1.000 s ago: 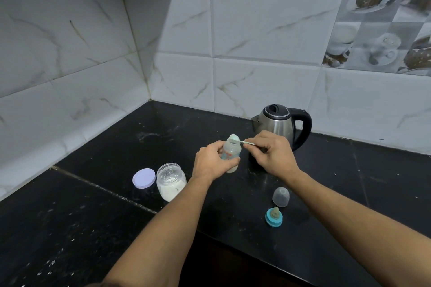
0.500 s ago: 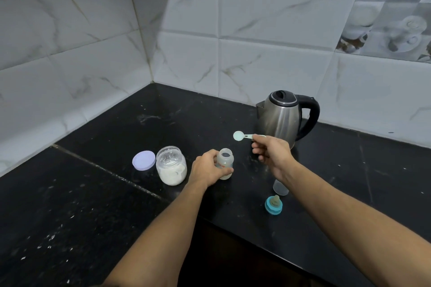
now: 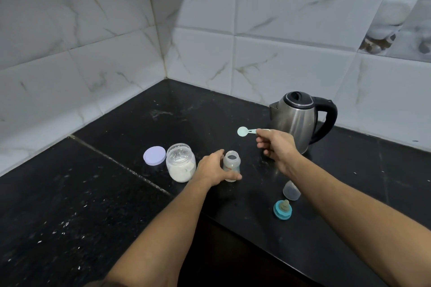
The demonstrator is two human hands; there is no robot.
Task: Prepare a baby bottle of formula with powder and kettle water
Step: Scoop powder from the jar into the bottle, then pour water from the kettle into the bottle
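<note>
A small clear baby bottle (image 3: 231, 164) stands upright and uncapped on the black counter (image 3: 116, 193). My left hand (image 3: 213, 170) wraps its left side and base. My right hand (image 3: 276, 144) holds a pale green scoop (image 3: 243, 131) by the handle, above and right of the bottle, its bowl pointing left. An open glass jar of white powder (image 3: 180, 165) stands just left of my left hand. A steel kettle (image 3: 296, 119) with a black handle sits behind my right hand.
The jar's lilac lid (image 3: 154, 155) lies flat left of the jar. A clear bottle cap (image 3: 291, 191) and a teal ring with a teat (image 3: 282, 209) rest on the counter under my right forearm. Tiled walls meet in a corner behind. The counter's front edge runs near the teat.
The bottle went from lifted to standing on the counter, my left hand still on it. My right hand drew the scoop away from the bottle mouth, up and to the right.
</note>
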